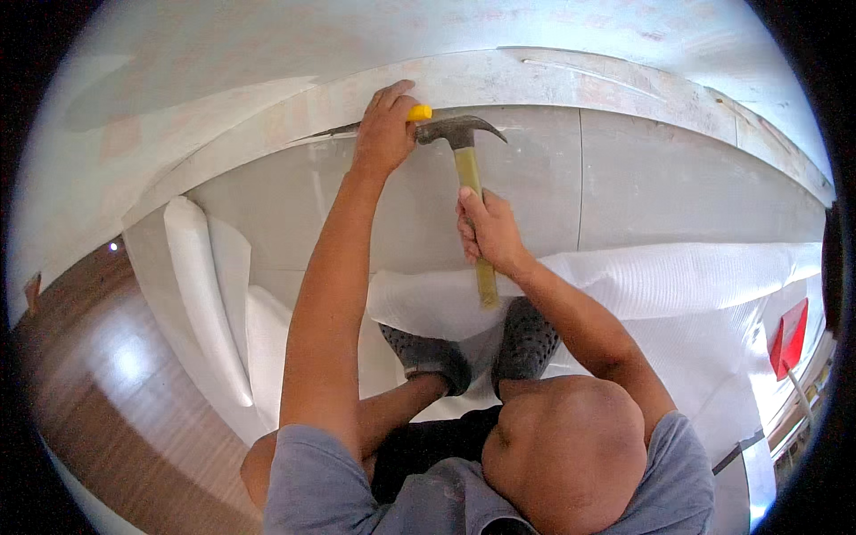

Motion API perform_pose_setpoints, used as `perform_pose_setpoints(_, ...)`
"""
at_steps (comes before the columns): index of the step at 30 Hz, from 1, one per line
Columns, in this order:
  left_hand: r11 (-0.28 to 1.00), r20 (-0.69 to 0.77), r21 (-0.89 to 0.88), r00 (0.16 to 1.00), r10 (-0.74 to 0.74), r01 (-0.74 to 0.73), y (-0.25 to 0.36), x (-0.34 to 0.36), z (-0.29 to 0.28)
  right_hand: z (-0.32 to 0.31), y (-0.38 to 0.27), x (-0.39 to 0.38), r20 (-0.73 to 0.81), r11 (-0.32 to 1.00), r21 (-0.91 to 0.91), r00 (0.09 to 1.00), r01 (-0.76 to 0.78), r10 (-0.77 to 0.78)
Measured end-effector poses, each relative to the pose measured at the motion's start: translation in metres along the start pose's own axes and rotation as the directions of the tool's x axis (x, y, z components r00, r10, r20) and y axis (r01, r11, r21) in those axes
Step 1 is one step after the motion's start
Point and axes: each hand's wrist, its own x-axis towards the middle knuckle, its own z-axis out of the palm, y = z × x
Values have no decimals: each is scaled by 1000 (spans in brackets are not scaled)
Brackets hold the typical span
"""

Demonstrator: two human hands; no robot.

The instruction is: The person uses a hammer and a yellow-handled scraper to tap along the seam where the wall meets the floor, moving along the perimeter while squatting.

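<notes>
My left hand [385, 129] is closed around a yellow-handled chisel [419, 112], and only the butt of its handle shows past the fingers. Its thin dark blade points left along the lower edge of the pale skirting board [481, 80]. My right hand [489, 230] grips a claw hammer [467, 165] by its yellow-green handle. The hammer's dark head is just right of my left hand, close to the chisel's butt; whether they touch I cannot tell. Below both hands lies grey floor tile [526, 169].
White foam sheeting [678, 276] covers floor around my dark clogs [526, 343], with a rolled strip [201, 294] on the left. Wood-look flooring [125, 357] extends at far left. A red dustpan-like object [789, 337] stands at far right. The wall [357, 36] rises ahead.
</notes>
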Motion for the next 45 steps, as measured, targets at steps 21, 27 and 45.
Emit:
perform_pose_setpoints(21, 998, 149, -49, 988, -40, 48, 21, -49, -27, -28, 61, -24, -74, 986, 142, 992, -88, 99)
perform_pose_setpoints(27, 982, 227, -30, 959, -173, 184, 23, -13, -40, -33, 60, -15, -81, 994, 71, 993, -80, 86)
perform_pose_setpoints(45, 861, 146, -351, 887, 438, -367, -18, -42, -101, -4, 36, -43, -301, 989, -144, 953, -26, -18)
